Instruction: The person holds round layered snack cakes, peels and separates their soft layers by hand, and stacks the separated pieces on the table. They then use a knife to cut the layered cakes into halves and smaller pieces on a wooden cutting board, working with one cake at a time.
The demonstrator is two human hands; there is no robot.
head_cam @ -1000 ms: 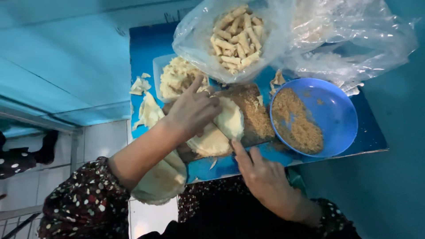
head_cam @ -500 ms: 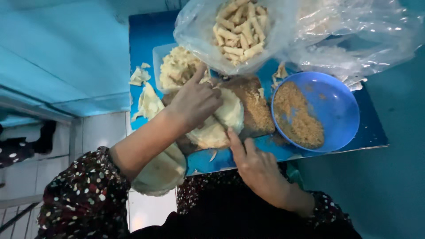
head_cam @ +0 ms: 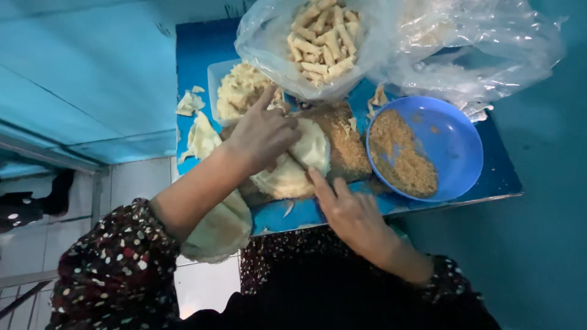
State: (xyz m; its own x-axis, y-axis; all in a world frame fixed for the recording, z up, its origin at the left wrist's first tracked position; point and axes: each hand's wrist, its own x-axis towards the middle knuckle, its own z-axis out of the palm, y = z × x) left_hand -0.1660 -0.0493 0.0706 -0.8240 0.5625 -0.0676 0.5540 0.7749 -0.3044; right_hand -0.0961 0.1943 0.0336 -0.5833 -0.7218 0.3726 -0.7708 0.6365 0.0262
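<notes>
My left hand [head_cam: 264, 134] rests fingers-down on a pale round wrapper sheet [head_cam: 299, 164] that lies on a wooden board [head_cam: 345, 143] dusted with brown crumbs. The fingers are curled over the sheet's upper left part. My right hand [head_cam: 348, 211] lies flat at the near edge of the board, its fingertips touching the sheet's lower right rim. A white tray of pale shredded filling [head_cam: 239, 91] sits just beyond my left hand.
A blue bowl [head_cam: 455, 143] half full of brown crumbs stands to the right. A clear plastic bag [head_cam: 324, 40] of pale rolled sticks lies at the back, more crumpled plastic [head_cam: 483, 55] beside it. Torn wrapper scraps [head_cam: 199, 131] lie left on the blue table [head_cam: 501, 177]; a folded stack of wrappers [head_cam: 220, 229] hangs over its near edge.
My right hand has slid forward and left until its fingertips reach the sheet's edge. My left hand stays pressed on the sheet, shifting slightly.
</notes>
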